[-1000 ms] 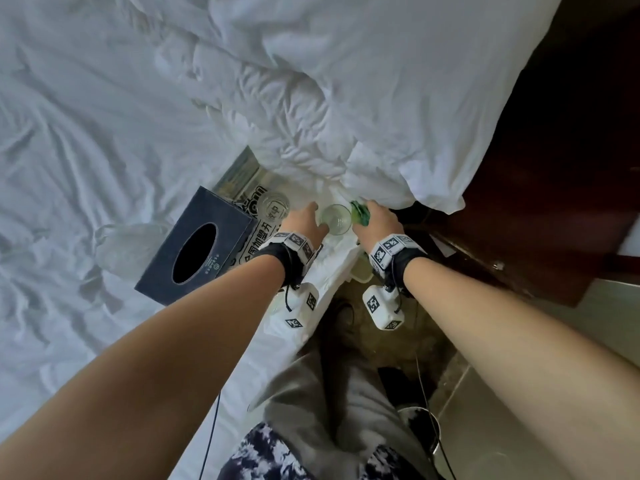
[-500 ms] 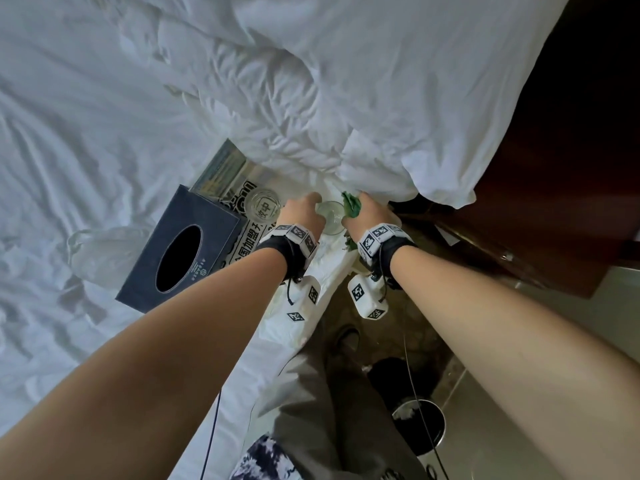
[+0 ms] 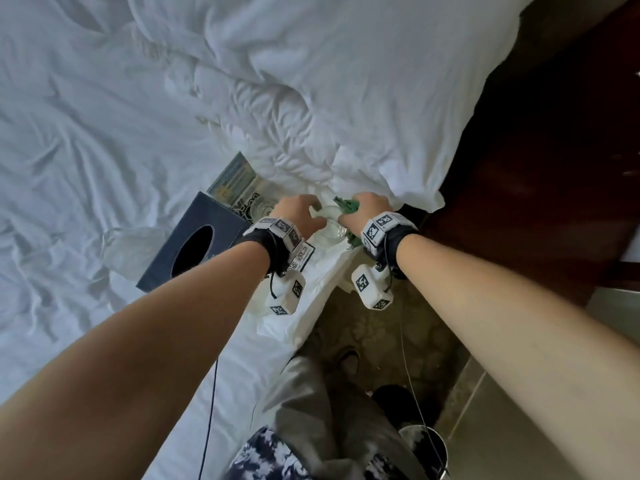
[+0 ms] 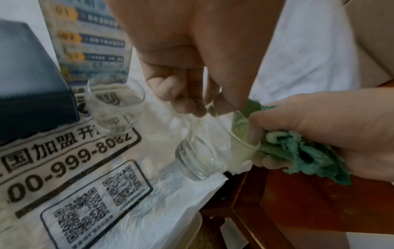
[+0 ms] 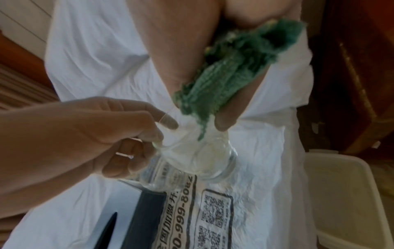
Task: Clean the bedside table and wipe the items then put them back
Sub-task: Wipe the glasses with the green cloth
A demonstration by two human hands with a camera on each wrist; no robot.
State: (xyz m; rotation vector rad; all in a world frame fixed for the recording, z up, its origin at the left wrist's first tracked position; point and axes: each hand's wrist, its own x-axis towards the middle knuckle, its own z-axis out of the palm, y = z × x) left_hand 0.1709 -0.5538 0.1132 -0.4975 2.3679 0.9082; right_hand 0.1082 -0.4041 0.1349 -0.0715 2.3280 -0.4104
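My left hand (image 4: 204, 107) pinches the rim of a clear drinking glass (image 4: 213, 148) and holds it tilted just above a printed plastic bag (image 4: 74, 168) that lies on the bed. My right hand (image 4: 255, 143) grips a bunched green cloth (image 4: 302, 155), with two fingers and some cloth pressed against the glass's mouth. In the head view the glass (image 3: 330, 223) shows between my left hand (image 3: 301, 216) and right hand (image 3: 362, 213). The right wrist view shows the cloth (image 5: 224, 75) trailing into the glass (image 5: 198, 156).
A second clear glass (image 4: 115, 107) stands on the bag beside a dark tissue box (image 3: 194, 244) and a leaflet (image 3: 232, 178). A white pillow (image 3: 363, 116) lies just beyond my hands. Dark wooden furniture (image 3: 536, 168) stands to the right. A white bin (image 5: 341, 193) and a metal bucket (image 3: 426, 448) are on the floor.
Both hands stay together at the bed's edge, shifted slightly left. The glass has tipped further onto its side, and the cloth is pressed closer into its mouth.
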